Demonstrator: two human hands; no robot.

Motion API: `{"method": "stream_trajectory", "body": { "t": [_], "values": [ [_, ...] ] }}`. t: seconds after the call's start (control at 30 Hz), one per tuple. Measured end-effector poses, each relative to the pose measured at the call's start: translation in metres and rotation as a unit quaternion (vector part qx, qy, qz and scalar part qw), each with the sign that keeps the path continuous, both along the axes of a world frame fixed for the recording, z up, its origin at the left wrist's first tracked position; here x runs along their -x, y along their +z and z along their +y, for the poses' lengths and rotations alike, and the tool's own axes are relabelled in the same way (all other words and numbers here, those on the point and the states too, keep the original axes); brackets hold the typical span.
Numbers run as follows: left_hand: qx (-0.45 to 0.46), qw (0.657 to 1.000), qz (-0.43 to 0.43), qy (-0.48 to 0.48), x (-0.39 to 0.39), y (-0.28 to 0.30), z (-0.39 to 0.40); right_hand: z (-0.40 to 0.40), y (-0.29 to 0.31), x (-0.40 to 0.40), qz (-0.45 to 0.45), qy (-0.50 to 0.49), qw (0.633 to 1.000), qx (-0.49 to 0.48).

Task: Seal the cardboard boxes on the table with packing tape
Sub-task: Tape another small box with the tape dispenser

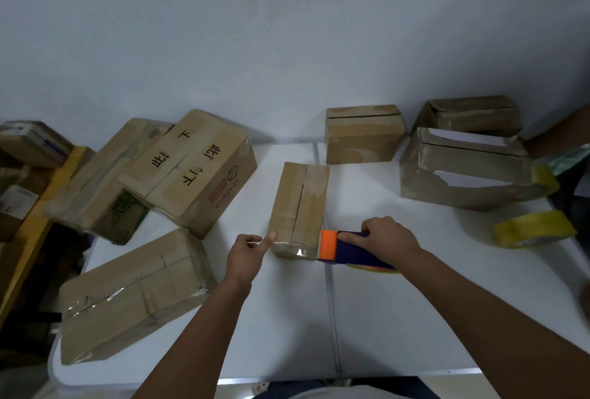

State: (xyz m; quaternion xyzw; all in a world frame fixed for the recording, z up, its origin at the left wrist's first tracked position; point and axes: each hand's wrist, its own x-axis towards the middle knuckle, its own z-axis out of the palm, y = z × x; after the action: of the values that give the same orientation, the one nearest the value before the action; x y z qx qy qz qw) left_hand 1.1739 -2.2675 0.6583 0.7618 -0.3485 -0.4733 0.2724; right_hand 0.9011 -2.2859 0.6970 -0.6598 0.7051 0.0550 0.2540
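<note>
— One narrow box [300, 207] is lying at the centre of the white table [287, 318], its top seam running toward 12 o'clock. What are the hands doing?

— At its 7 o'clock corner, the left hand [247, 255] is pressing an extended fingertip, other fingers curled. At 4 o'clock, the right hand [388, 237] is gripping an orange-and-blue tape dispenser [341, 247], fingers clamped around it.

— And farther out?

— Taped boxes [191, 168] are sitting toward 10 o'clock, unsealed boxes [364, 133] toward 1 o'clock, a yellow tape roll [533, 227] at 3 o'clock.
</note>
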Motion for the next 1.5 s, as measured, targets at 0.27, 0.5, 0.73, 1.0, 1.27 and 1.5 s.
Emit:
{"method": "stream_trajectory", "body": {
  "t": [0.27, 0.5, 0.73, 1.0, 1.27, 1.5],
  "values": [
    [-0.040, 0.996, 0.060, -0.055, -0.023, -0.002, -0.002, -0.003, -0.002, 0.000, 0.006, -0.002, 1.000, -0.006],
    [0.252, 0.926, -0.240, -0.145, -0.028, 0.005, 0.001, -0.005, -0.005, 0.004, 0.019, 0.001, 1.000, 0.005],
    [0.346, 0.727, -0.317, -0.501, -0.015, -0.007, -0.005, -0.004, -0.004, 0.000, 0.010, -0.001, 1.000, 0.004],
    [0.261, 0.679, -0.324, -0.604, 0.047, 0.001, -0.056, -0.004, -0.004, 0.004, -0.002, -0.006, 1.000, -0.002],
    [0.231, 0.658, -0.370, -0.614, 0.040, -0.014, -0.055, -0.003, -0.004, 0.016, -0.019, 0.016, 1.000, -0.006],
    [0.249, 0.651, -0.376, -0.611, 0.041, -0.019, -0.054, 0.006, -0.006, 0.040, -0.027, 0.021, 0.999, 0.012]
  ]
}}
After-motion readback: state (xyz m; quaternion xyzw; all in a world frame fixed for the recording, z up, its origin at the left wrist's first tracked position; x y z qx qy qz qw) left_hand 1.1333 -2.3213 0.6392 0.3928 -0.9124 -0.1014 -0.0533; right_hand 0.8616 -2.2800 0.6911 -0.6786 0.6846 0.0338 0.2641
